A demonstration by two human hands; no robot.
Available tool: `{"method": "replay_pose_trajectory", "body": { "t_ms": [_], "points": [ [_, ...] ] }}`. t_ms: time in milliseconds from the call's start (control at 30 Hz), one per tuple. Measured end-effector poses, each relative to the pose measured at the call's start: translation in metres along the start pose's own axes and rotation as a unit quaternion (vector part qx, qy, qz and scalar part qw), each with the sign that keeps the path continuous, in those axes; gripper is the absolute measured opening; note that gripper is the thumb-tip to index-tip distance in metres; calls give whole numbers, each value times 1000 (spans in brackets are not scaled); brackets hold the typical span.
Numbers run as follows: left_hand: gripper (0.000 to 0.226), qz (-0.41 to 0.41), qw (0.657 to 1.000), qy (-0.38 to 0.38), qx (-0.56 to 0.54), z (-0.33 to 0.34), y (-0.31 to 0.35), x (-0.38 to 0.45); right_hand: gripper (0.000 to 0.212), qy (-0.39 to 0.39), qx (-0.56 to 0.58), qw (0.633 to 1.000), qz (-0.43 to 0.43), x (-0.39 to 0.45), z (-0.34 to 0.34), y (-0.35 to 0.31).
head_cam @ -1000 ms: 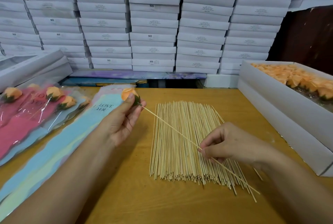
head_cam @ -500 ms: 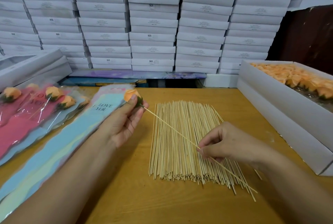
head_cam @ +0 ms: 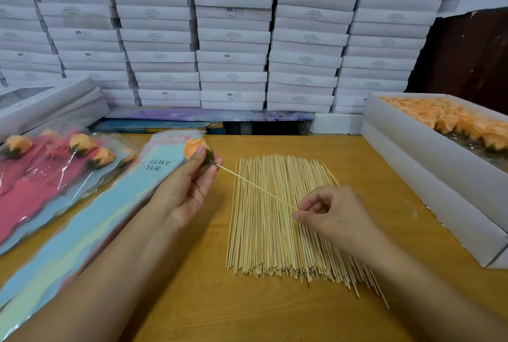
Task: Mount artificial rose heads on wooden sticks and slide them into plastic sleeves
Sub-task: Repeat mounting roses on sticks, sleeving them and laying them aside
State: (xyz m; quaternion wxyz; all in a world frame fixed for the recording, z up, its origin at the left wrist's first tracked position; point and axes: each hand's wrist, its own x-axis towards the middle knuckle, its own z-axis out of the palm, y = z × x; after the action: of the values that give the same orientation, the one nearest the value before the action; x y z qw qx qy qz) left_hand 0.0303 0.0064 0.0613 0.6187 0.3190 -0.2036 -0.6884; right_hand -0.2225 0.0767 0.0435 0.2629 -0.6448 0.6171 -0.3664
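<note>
From the head view, the left hand (head_cam: 189, 190) gripped the rose head (head_cam: 195, 148) above the bench (head_cam: 192, 300) while the right hand (head_cam: 334, 215) pinched the stick (head_cam: 255, 185), which had slid deeper into the rose over the last second; mounting looked nearly done.

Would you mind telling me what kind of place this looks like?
Probably a small packing workshop or stockroom: stacked white boxes fill the wall, an open box of rose heads and a pile of wooden sticks sit on the table.

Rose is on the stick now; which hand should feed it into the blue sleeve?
Probably left. The left hand grips the rose head right beside the blue sleeve; the right hand pinches the stick over the stick pile, farther away.
</note>
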Motion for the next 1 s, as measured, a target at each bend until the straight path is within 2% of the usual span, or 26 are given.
{"method": "replay_pose_trajectory", "body": {
  "t_ms": [133, 333, 567, 767, 900, 1000],
  "points": [
    [19, 3, 1000, -1, 2, 1, -4, -1, 19, 28, -78, 996, -26, -3, 8, 0],
    [14, 5, 1000, -2, 8, 0, -6, -2, 23, 46, -121, 989, -72, -8, 8, -4],
    [25, 7, 1000, -10, 8, 2, -6, -4, 18, 58, -156, 981, -100, -8, 8, -3],
    [29, 8, 1000, -15, 8, 0, -7, -5, 23, 50, -196, 973, -110, -8, 9, -3],
    [16, 8, 1000, -2, 6, 0, -6, -4, 21, 56, -155, 981, -104, -8, 9, -4],
    [14, 13, 1000, 4, 4, 0, -5, -4, 6, 54, -134, 985, -96, -8, 10, -5]
  ]
}}
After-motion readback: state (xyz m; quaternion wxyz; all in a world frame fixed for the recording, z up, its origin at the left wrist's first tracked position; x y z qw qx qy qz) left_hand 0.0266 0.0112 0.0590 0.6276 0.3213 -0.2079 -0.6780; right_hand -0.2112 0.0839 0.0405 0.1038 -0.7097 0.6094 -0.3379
